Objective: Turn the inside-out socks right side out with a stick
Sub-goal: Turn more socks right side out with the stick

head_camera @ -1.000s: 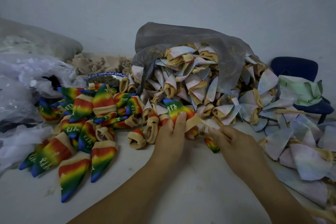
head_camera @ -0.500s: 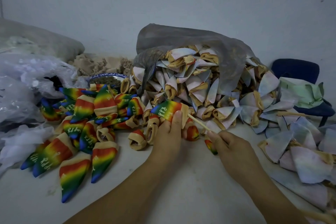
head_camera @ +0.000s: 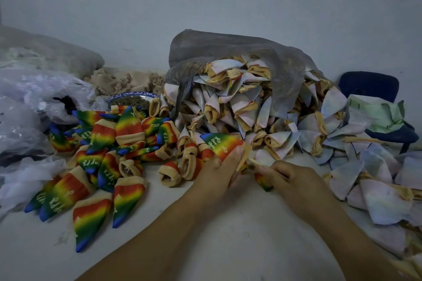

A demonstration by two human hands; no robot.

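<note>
Bare bench (head_camera: 228,223) in the near centre gives passage; rainbow socks (head_camera: 100,166) bound it on the left, pale inside-out socks (head_camera: 376,189) on the right, sock-filled bag (head_camera: 239,57) behind.

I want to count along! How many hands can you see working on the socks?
2. The left hand grips a rainbow sock at the centre of the view; the right hand, just to its right, holds the stick. No other hands show.

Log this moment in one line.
left hand: holds rainbow sock | right hand: grips stick | stick: tip at cuff
</note>
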